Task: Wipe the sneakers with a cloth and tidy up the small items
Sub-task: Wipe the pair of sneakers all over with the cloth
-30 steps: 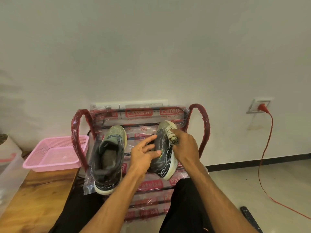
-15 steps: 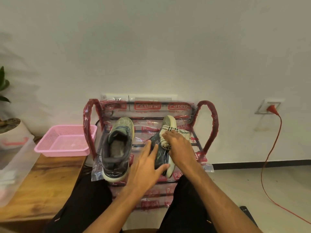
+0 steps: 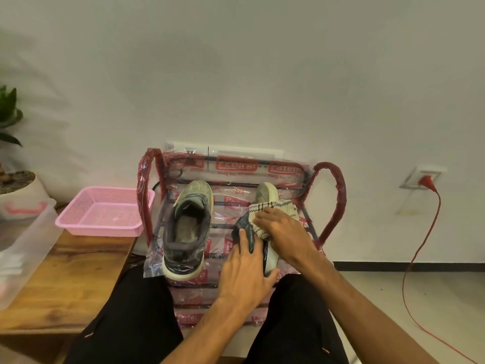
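Wiping looks midway: right hand (image 3: 286,237) grip clamped on cloth (image 3: 274,206) over sneaker (image 3: 267,194), left hand (image 3: 246,271) grip clasping its heel; second sneaker (image 3: 187,227) and tidying seemingly left.

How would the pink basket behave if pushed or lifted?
The pink basket is probably light: thin plastic mesh, nothing visible inside. It would likely slide easily on the smooth wooden table. Its low, wide shape makes tipping unlikely.

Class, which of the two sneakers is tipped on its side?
The right sneaker, held by the left hand, cloth pressed on it by the right hand; the left sneaker sits upright, untouched.
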A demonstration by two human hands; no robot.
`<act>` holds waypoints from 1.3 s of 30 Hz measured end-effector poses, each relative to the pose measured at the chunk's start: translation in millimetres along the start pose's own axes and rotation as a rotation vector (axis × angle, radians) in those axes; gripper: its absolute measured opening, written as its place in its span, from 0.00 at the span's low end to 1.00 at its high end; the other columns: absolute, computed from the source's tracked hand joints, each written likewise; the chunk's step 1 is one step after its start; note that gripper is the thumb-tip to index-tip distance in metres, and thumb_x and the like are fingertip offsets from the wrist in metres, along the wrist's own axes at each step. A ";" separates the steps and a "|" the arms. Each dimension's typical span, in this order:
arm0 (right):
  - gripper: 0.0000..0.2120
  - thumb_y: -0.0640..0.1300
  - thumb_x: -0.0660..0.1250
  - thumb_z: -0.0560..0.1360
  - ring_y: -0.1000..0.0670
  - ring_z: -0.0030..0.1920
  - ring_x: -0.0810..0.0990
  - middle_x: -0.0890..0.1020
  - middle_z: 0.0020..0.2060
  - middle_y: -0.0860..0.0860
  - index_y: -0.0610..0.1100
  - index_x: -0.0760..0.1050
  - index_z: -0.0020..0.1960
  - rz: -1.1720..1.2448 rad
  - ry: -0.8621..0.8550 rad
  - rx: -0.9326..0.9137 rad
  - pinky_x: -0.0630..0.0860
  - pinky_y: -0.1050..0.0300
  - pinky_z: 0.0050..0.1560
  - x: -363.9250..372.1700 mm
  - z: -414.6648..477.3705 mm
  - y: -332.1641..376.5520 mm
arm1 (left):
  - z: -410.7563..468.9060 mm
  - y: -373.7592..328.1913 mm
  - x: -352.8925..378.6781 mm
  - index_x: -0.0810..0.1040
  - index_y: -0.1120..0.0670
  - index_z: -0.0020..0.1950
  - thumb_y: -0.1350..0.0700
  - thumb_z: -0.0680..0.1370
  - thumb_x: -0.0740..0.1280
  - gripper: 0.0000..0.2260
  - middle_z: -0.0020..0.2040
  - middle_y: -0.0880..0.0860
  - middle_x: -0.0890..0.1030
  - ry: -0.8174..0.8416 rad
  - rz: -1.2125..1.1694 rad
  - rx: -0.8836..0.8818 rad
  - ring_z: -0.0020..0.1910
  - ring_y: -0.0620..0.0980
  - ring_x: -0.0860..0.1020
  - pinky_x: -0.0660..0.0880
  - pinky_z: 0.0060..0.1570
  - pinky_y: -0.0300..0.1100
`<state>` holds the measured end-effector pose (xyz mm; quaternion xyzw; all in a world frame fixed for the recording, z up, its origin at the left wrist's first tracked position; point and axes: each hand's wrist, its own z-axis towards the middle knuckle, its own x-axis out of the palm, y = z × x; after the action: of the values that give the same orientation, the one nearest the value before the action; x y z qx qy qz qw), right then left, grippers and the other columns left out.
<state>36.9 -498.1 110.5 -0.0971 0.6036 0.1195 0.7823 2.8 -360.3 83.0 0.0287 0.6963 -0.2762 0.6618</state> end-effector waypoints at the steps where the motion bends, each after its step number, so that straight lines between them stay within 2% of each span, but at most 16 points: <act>1: 0.24 0.28 0.67 0.71 0.42 0.68 0.72 0.78 0.64 0.45 0.41 0.77 0.65 -0.009 0.007 -0.032 0.70 0.47 0.66 0.5 -0.8 -5.0 | -0.9 -1.2 1.4 0.46 0.51 0.79 0.37 0.78 0.60 0.37 0.79 0.61 0.45 0.001 -0.005 0.001 0.76 0.57 0.60 0.61 0.72 0.49; 4: 0.20 0.35 0.73 0.71 0.43 0.66 0.75 0.79 0.62 0.45 0.42 0.78 0.62 -0.081 -0.021 -0.018 0.69 0.49 0.66 -6.5 8.3 -23.1 | -0.5 -3.9 3.7 0.42 0.52 0.80 0.38 0.80 0.58 0.37 0.79 0.62 0.44 0.001 0.033 0.031 0.77 0.58 0.56 0.55 0.75 0.49; 7: 0.18 0.39 0.66 0.77 0.46 0.70 0.70 0.75 0.67 0.47 0.43 0.75 0.67 -0.074 -0.003 0.019 0.64 0.52 0.70 -10.6 17.9 -24.9 | 2.1 -2.3 1.2 0.42 0.56 0.80 0.40 0.81 0.56 0.36 0.79 0.62 0.45 0.003 0.081 0.056 0.78 0.58 0.52 0.49 0.76 0.49; 12: 0.18 0.32 0.69 0.73 0.45 0.66 0.75 0.80 0.62 0.45 0.41 0.79 0.62 0.003 0.054 -0.154 0.69 0.49 0.67 -2.4 7.7 -19.3 | 3.0 2.7 -1.3 0.48 0.58 0.79 0.39 0.81 0.56 0.35 0.79 0.61 0.52 0.020 0.140 0.075 0.75 0.59 0.60 0.59 0.73 0.50; 16: 0.15 0.35 0.67 0.76 0.44 0.65 0.75 0.80 0.62 0.44 0.41 0.79 0.62 -0.079 0.035 -0.058 0.70 0.49 0.67 -10.9 23.8 -29.1 | 6.0 -0.2 0.0 0.45 0.59 0.79 0.40 0.81 0.54 0.35 0.79 0.62 0.51 0.042 0.185 0.105 0.75 0.61 0.60 0.58 0.73 0.53; 20: 0.17 0.33 0.64 0.76 0.45 0.67 0.73 0.78 0.64 0.45 0.41 0.77 0.64 -0.016 0.137 -0.195 0.69 0.50 0.69 -8.2 21.2 -15.7 | 5.4 3.6 1.1 0.47 0.61 0.79 0.39 0.82 0.52 0.35 0.79 0.62 0.53 0.055 0.223 0.115 0.73 0.61 0.62 0.60 0.72 0.53; 25: 0.16 0.34 0.64 0.77 0.45 0.67 0.73 0.78 0.64 0.45 0.41 0.77 0.64 -0.059 0.028 -0.067 0.67 0.50 0.69 -13.1 20.1 -34.7 | 7.0 0.8 4.1 0.43 0.61 0.79 0.41 0.82 0.52 0.35 0.79 0.62 0.49 0.057 0.240 0.143 0.74 0.63 0.60 0.59 0.73 0.56; 29: 0.20 0.32 0.71 0.71 0.45 0.65 0.76 0.80 0.61 0.46 0.42 0.80 0.61 0.005 0.035 -0.175 0.69 0.52 0.66 -3.8 2.6 -22.9 | 5.8 5.0 7.9 0.45 0.62 0.79 0.40 0.83 0.51 0.34 0.79 0.63 0.49 0.055 0.244 0.134 0.74 0.63 0.60 0.59 0.73 0.56; 33: 0.24 0.32 0.78 0.63 0.43 0.61 0.79 0.83 0.56 0.46 0.42 0.82 0.58 0.018 -0.069 0.021 0.74 0.49 0.60 -4.4 -1.7 -38.1 | 8.1 3.8 10.3 0.41 0.59 0.79 0.41 0.83 0.51 0.34 0.79 0.62 0.47 0.052 0.229 0.159 0.75 0.63 0.58 0.58 0.74 0.57; 35: 0.24 0.32 0.78 0.64 0.43 0.62 0.78 0.82 0.58 0.46 0.43 0.81 0.59 0.020 -0.084 0.077 0.73 0.49 0.61 -0.1 -1.2 -32.6 | 7.0 4.7 10.1 0.40 0.57 0.79 0.41 0.83 0.50 0.33 0.79 0.61 0.45 0.060 0.235 0.167 0.75 0.64 0.58 0.58 0.73 0.57; 39: 0.26 0.26 0.73 0.64 0.43 0.62 0.78 0.82 0.58 0.46 0.42 0.81 0.59 0.055 -0.088 -0.051 0.73 0.48 0.62 6.0 -9.5 -27.0 | 4.5 7.0 11.1 0.41 0.56 0.79 0.41 0.83 0.49 0.32 0.80 0.60 0.46 0.059 0.249 0.173 0.74 0.64 0.59 0.61 0.72 0.57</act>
<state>37.8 -526.2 102.6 -0.0948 0.5678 0.1605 0.8018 8.4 -359.8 70.4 0.1801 0.6801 -0.2500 0.6653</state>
